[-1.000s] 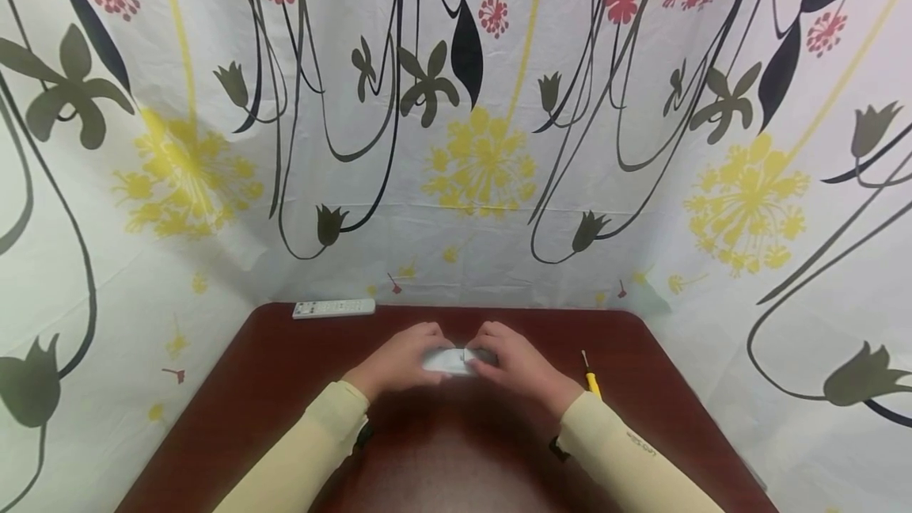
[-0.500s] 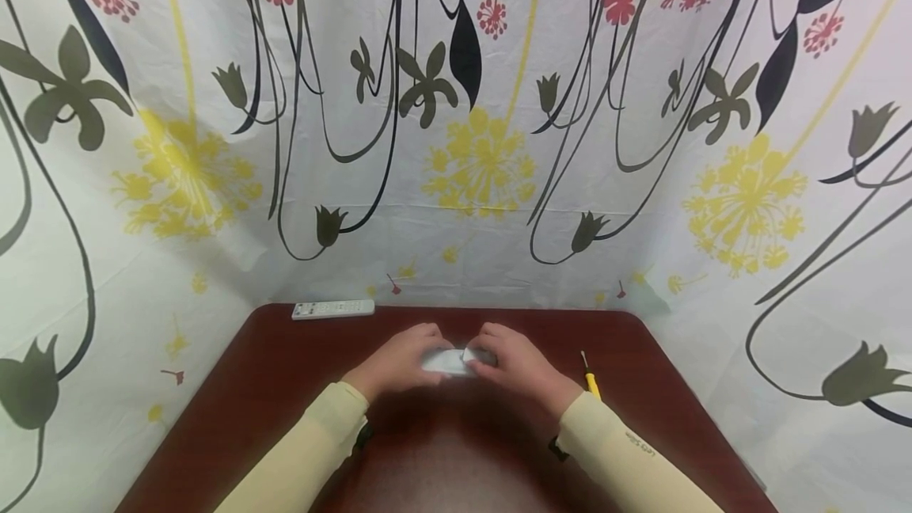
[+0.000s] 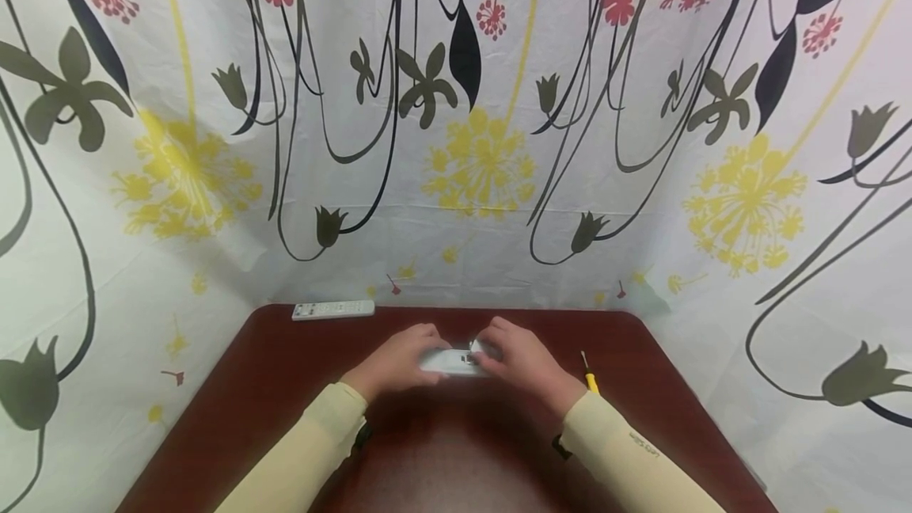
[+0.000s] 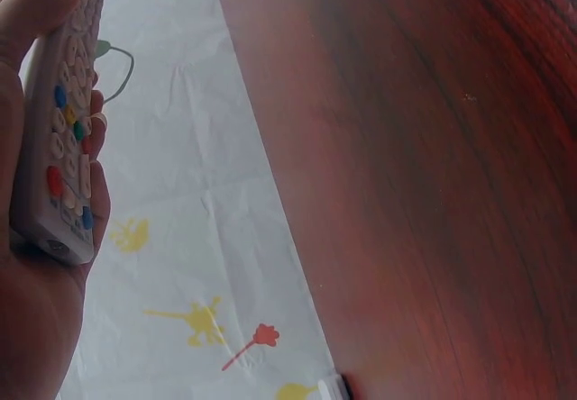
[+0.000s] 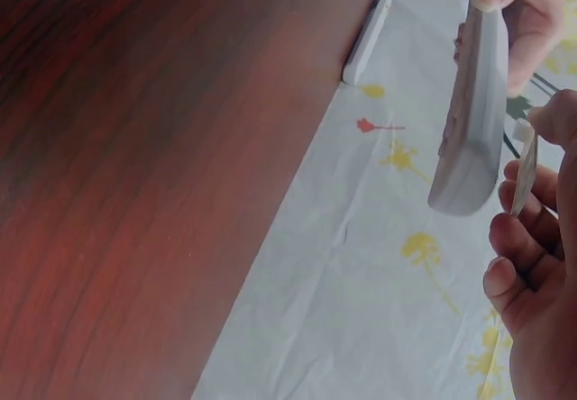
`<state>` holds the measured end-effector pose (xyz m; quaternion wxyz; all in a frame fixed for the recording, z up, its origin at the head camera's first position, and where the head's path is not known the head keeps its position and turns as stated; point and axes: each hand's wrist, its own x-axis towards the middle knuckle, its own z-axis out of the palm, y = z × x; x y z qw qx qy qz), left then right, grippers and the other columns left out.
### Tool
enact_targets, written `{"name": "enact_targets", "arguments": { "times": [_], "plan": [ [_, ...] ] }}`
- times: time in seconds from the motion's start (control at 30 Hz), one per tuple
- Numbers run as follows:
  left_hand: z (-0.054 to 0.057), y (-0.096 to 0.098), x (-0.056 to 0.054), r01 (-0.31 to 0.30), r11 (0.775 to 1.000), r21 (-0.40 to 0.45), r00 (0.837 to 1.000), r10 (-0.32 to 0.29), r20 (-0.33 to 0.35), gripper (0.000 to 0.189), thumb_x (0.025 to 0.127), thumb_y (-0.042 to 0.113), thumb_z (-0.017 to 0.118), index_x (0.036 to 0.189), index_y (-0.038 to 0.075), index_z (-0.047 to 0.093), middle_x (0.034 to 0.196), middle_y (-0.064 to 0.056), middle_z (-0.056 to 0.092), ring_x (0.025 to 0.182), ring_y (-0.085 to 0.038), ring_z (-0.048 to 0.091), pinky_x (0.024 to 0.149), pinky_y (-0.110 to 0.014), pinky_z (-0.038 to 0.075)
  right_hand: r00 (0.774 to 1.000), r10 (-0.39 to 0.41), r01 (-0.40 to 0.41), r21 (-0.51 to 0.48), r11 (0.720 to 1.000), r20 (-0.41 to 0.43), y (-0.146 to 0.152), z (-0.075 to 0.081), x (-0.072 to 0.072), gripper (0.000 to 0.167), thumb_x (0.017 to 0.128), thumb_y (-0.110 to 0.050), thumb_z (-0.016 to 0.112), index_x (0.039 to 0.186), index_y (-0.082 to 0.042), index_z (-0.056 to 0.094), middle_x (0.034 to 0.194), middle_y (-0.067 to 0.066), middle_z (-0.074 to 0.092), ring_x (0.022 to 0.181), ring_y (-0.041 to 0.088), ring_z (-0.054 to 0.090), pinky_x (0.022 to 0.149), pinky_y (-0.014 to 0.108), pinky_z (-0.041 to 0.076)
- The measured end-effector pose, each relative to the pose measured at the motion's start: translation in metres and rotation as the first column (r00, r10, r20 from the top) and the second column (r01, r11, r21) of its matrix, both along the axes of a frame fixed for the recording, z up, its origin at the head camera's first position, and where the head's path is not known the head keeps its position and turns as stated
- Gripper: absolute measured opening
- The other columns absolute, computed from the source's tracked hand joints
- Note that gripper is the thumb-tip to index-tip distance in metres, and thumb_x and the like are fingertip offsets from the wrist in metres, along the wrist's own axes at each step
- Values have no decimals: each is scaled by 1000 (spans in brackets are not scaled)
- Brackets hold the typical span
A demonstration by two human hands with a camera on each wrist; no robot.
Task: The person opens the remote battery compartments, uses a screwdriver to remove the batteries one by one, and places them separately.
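Observation:
My left hand (image 3: 399,359) grips a white remote control (image 3: 447,361) by one end, above the table. Its plain back faces up in the head view, while coloured buttons show on the underside in the left wrist view, with the thumb (image 4: 41,8) along its edge. In my right hand (image 3: 523,359), thumb and fingers pinch a small, thin battery cover (image 5: 526,170). The right wrist view has this cover tilted and apart from the remote's body (image 5: 473,121). Where it came off, a battery compartment (image 3: 467,357) shows partly, mostly hidden by the right fingers.
A second white remote (image 3: 333,309) lies at the table's far left edge. To the right of my right hand is a screwdriver (image 3: 590,378) with a yellow handle, partly behind the wrist. A flower-patterned curtain (image 3: 477,260) encloses the dark red table (image 3: 456,450).
My right hand has lifted the battery cover from the back of the remote, uncovering part of the compartment. The left hand stays almost where it was.

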<state>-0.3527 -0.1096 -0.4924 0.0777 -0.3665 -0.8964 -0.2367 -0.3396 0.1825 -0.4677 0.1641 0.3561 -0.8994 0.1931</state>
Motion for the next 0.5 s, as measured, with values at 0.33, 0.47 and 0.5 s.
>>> {"name": "enact_targets", "arguments": {
  "times": [0.33,0.47,0.5],
  "plan": [
    [-3,-2,0,-5,1000,1,1000,5,-14,42,92,44,90,128,25,80,110,12,60,99,-9,56,86,-29,52,992,-126,126,-28,992,8,13,3,-7,18,96,-25,84,112,-23,76,104,-13,62,88,8,61,79,34,58],
    [-3,-2,0,-8,1000,-2,1000,8,-16,43,91,44,91,128,25,80,111,12,60,99,-9,56,86,-29,52,989,-146,146,-37,989,25,17,3,-10,18,95,-21,83,111,-20,76,105,-10,63,90,10,63,81,38,59],
    [-3,-2,0,-8,1000,0,1000,8,-15,43,91,44,91,128,25,80,111,12,60,99,-9,56,86,-30,52,988,-151,152,-40,988,32,19,2,-11,19,94,-21,83,112,-19,76,105,-10,64,90,11,64,81,39,60]
  ]
}}
